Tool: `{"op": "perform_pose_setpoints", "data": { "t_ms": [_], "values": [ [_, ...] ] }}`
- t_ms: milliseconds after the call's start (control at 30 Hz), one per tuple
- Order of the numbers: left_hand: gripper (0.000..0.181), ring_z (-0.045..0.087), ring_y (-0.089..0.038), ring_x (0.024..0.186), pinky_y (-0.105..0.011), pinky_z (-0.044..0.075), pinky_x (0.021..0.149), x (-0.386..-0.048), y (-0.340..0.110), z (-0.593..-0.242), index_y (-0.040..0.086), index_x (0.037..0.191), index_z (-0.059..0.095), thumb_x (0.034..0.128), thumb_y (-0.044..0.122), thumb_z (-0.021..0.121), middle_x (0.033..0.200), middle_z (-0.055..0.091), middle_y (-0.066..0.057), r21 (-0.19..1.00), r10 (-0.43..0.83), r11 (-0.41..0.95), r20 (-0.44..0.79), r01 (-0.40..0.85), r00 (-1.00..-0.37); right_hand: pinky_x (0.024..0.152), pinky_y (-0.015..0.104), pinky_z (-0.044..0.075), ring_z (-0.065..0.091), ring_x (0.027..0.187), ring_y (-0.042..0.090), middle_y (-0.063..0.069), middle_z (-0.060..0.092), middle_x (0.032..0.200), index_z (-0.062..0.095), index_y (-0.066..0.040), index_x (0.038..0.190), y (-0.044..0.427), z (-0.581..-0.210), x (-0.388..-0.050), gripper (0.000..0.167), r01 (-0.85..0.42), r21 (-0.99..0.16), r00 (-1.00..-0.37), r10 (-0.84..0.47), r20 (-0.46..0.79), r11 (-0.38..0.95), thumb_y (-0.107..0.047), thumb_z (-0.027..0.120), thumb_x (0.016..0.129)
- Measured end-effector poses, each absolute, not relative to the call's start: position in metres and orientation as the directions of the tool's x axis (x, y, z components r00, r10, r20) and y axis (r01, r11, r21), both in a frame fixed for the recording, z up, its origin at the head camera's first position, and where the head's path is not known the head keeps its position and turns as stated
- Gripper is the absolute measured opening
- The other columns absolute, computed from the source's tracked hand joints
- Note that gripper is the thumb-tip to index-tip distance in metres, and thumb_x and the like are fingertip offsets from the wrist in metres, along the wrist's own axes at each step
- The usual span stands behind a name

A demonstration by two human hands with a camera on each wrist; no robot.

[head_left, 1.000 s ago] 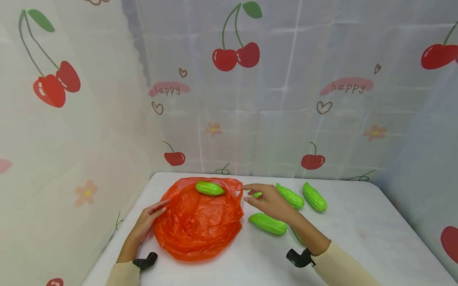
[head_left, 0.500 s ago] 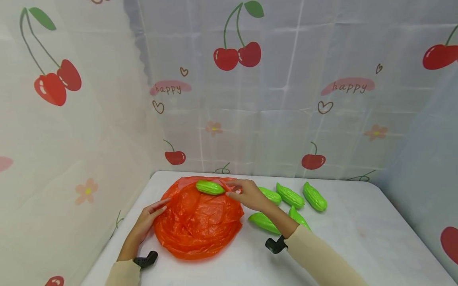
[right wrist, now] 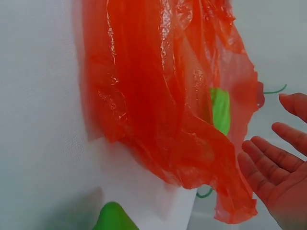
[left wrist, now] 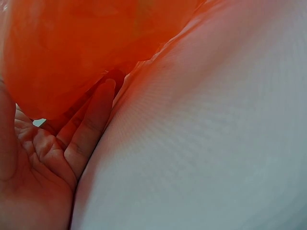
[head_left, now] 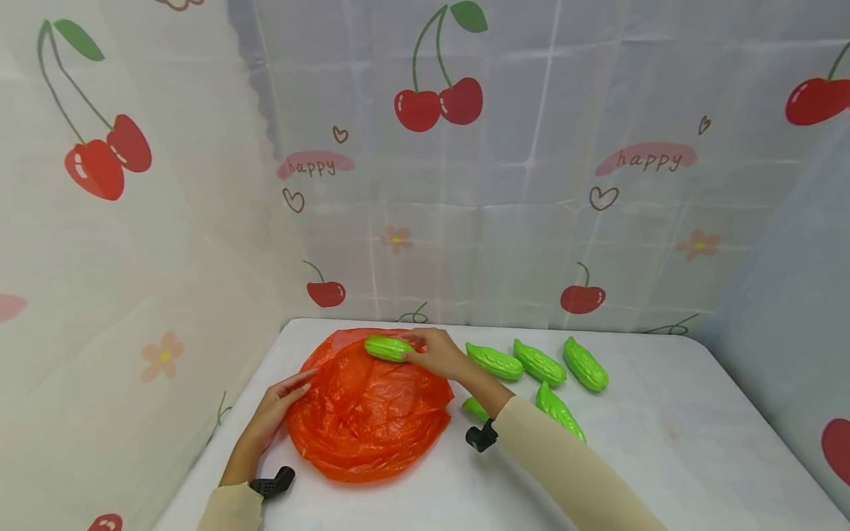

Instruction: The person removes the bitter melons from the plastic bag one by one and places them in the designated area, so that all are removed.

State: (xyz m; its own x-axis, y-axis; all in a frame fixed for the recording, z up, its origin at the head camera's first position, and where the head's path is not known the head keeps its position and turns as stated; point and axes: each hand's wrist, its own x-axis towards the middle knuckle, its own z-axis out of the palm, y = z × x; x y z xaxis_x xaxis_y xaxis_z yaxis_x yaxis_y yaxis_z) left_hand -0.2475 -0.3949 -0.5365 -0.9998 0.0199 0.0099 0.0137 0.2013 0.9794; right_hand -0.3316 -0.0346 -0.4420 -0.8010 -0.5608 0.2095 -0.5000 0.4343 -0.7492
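An orange-red plastic bag lies crumpled on the white table, its mouth spread wide. One bright green, ridged bitter melon rests at the far side of that mouth. My right hand reaches over the bag's right rim, thumb and fingers parted at the melon's right end. In the right wrist view, the fingers look loosely extended beside the film, with part of the melon showing beyond. My left hand touches the bag's left edge with fairly straight fingers; the left wrist view shows fingertips against the film, some tucked beneath it.
Right of the bag lie several more bitter melons, including one at the far right and one nearer the front. My right forearm partly covers another melon. Cherry-patterned curtains stand behind the table and at both sides.
My right hand has moved left from beside the loose melons, over the bag's right rim, to the melon in its mouth. My left hand and the bag have stayed nearly still.
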Motion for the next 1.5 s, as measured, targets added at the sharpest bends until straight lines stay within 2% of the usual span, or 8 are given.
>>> {"op": "perform_pose_setpoints", "data": {
  "t_ms": [267, 533, 800, 1133, 1500],
  "values": [
    [0.046, 0.048, 0.005, 0.123, -0.014, 0.045, 0.096, -0.251, -0.397, -0.535, 0.005, 0.145, 0.055, 0.1042, 0.025, 0.059, 0.156, 0.043, -0.017, 0.977, 0.031, 0.205, 0.062, 0.067, -0.998, 0.096, 0.049, 0.053, 0.064, 0.114, 0.037, 0.018, 0.066, 0.129, 0.065, -0.001, 0.133, -0.053, -0.453, -0.347, 0.044, -0.474, -0.735, -0.827, -0.531, 0.183, 0.485, -0.017, 0.074, 0.094],
    [0.047, 0.052, 0.006, 0.119, -0.018, 0.049, 0.095, -0.25, -0.396, -0.539, 0.006, 0.146, 0.055, 0.1041, 0.026, 0.059, 0.157, 0.042, -0.016, 0.984, 0.03, 0.178, 0.016, 0.021, -0.999, 0.099, 0.049, 0.051, 0.063, 0.116, 0.034, 0.016, 0.067, 0.128, 0.065, -0.004, 0.134, -0.058, -0.466, -0.356, 0.045, -0.443, -0.713, -0.859, -0.484, 0.165, 0.544, -0.019, 0.076, 0.092],
    [0.046, 0.053, 0.005, 0.119, -0.019, 0.05, 0.094, -0.25, -0.395, -0.538, 0.008, 0.147, 0.055, 0.1043, 0.027, 0.059, 0.157, 0.042, -0.014, 0.983, 0.025, 0.183, -0.001, 0.003, -1.0, 0.1, 0.046, 0.05, 0.061, 0.11, 0.028, 0.013, 0.068, 0.124, 0.066, -0.004, 0.133, -0.059, -0.473, -0.364, 0.046, -0.407, -0.716, -0.872, -0.474, 0.121, 0.567, -0.019, 0.077, 0.091],
    [0.048, 0.051, 0.004, 0.121, -0.019, 0.049, 0.095, -0.25, -0.394, -0.536, 0.009, 0.146, 0.055, 0.1037, 0.03, 0.06, 0.157, 0.042, -0.014, 0.98, 0.019, 0.2, -0.006, -0.002, -1.0, 0.102, 0.046, 0.05, 0.062, 0.118, 0.031, 0.017, 0.066, 0.13, 0.059, 0.001, 0.138, -0.062, -0.486, -0.371, 0.053, -0.431, -0.719, -0.859, -0.491, 0.143, 0.545, -0.016, 0.077, 0.091],
    [0.046, 0.052, -0.001, 0.125, -0.02, 0.049, 0.096, -0.248, -0.393, -0.536, 0.01, 0.147, 0.055, 0.1041, 0.028, 0.059, 0.157, 0.043, -0.013, 0.984, 0.027, 0.178, -0.019, -0.014, -0.999, 0.101, 0.046, 0.051, 0.063, 0.116, 0.031, 0.017, 0.067, 0.127, 0.061, 0.0, 0.136, -0.069, -0.491, -0.368, 0.053, -0.42, -0.696, -0.876, -0.461, 0.142, 0.582, -0.013, 0.08, 0.088]
  ]
}}
